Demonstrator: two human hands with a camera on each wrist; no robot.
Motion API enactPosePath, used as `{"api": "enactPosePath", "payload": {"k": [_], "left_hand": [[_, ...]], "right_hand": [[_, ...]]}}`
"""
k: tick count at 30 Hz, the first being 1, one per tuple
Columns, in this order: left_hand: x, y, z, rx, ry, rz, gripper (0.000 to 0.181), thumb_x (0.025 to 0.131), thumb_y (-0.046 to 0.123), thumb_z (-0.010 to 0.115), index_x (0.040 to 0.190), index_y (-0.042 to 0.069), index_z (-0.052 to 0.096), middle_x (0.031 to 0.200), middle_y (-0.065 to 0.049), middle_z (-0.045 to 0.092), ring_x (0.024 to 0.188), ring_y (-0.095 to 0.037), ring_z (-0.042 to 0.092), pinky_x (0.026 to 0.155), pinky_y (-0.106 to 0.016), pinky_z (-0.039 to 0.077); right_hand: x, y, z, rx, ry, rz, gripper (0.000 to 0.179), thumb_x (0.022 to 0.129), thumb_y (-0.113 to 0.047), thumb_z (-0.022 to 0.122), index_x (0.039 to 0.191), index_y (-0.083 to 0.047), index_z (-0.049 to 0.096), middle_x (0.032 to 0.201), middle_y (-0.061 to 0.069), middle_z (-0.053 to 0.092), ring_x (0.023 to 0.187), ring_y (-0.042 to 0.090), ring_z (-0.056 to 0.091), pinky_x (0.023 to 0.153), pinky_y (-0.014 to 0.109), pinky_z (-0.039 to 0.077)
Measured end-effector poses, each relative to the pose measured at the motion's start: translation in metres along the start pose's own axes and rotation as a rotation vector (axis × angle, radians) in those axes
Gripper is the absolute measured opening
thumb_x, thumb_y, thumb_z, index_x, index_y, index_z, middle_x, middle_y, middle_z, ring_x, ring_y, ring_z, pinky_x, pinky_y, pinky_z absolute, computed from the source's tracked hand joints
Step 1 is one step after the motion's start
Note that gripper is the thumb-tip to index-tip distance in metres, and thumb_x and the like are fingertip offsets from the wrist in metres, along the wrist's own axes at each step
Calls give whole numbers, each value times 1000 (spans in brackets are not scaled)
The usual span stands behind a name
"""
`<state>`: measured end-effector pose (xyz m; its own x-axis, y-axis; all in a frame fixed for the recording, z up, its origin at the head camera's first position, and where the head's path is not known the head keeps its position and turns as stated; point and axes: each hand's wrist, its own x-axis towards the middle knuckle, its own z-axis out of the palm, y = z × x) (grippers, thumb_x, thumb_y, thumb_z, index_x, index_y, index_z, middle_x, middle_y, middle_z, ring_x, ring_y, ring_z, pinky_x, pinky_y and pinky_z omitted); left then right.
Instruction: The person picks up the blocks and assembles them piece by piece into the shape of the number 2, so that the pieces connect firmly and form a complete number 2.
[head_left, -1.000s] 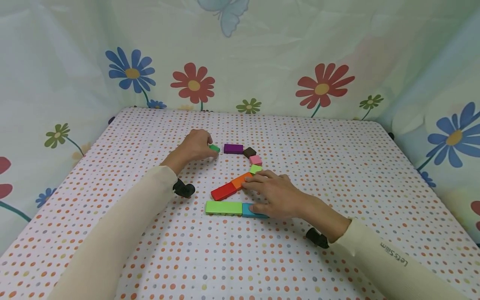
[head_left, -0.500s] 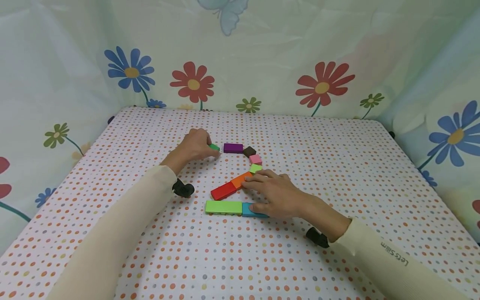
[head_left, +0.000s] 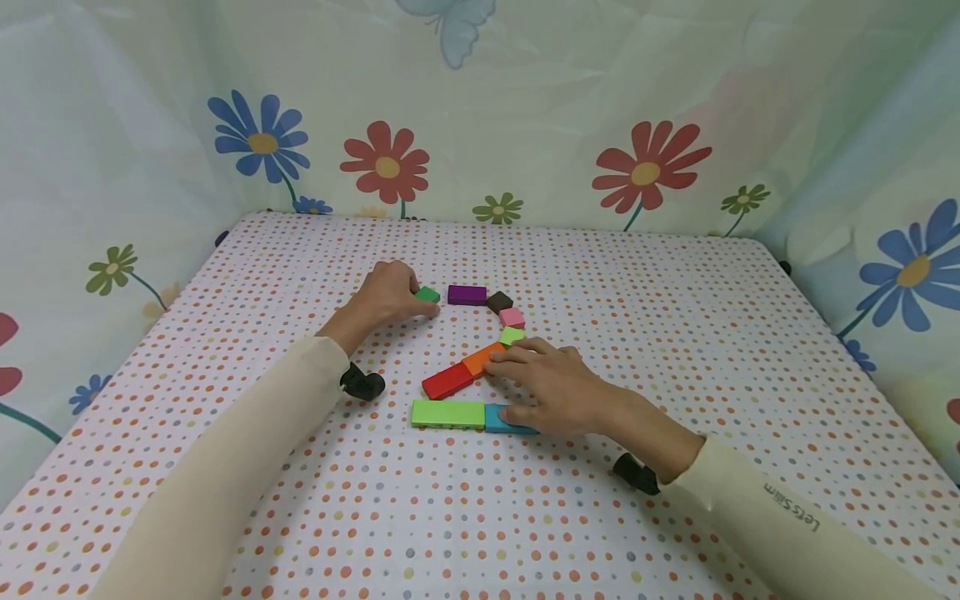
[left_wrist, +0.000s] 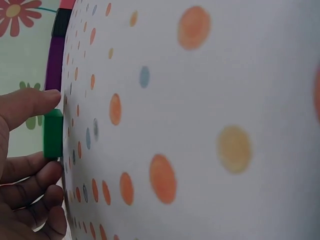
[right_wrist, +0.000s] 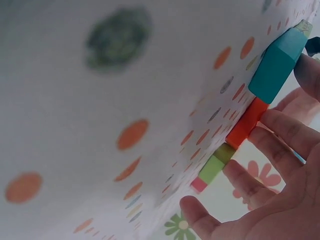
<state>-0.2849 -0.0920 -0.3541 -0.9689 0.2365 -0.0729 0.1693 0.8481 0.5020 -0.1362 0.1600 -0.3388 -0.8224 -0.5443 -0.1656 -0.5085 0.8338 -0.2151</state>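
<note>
My left hand (head_left: 384, 293) is at the far left end of a row of coloured blocks. Its thumb and forefinger are on either side of a small green block (left_wrist: 53, 134), while the other fingers curl below in the left wrist view. Just right of that block lies a purple block (head_left: 467, 296). My right hand (head_left: 555, 387) spreads its fingers over the near right blocks. Its thumb rests on the blue block (right_wrist: 276, 67), and fingertips touch the orange block (right_wrist: 247, 121) and reach the light green cube (right_wrist: 211, 169).
From the purple block, a dark brown cube (head_left: 500, 302) and a pink cube (head_left: 512, 317) curve toward my right hand. A red block (head_left: 447, 381) adjoins the orange one. A long lime block (head_left: 447, 414) abuts the blue. All lie on a dotted tablecloth (head_left: 450, 517).
The left hand has shifted very slightly, and more of the green block shows beside its fingers. The right hand and the other blocks stay where they were.
</note>
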Motion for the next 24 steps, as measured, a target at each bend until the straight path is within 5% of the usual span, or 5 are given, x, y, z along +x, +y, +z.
{"api": "enactPosePath", "payload": {"k": [24], "left_hand": [[1, 5, 5, -24, 31, 42, 31, 84, 27, 79, 97, 0, 70, 97, -11, 65, 86, -24, 57, 75, -32, 52]], "right_hand": [[-1, 0, 0, 1, 10, -7, 63, 93, -39, 71, 150, -21, 52, 155, 0, 47, 146, 32, 30, 100, 66, 38]]}}
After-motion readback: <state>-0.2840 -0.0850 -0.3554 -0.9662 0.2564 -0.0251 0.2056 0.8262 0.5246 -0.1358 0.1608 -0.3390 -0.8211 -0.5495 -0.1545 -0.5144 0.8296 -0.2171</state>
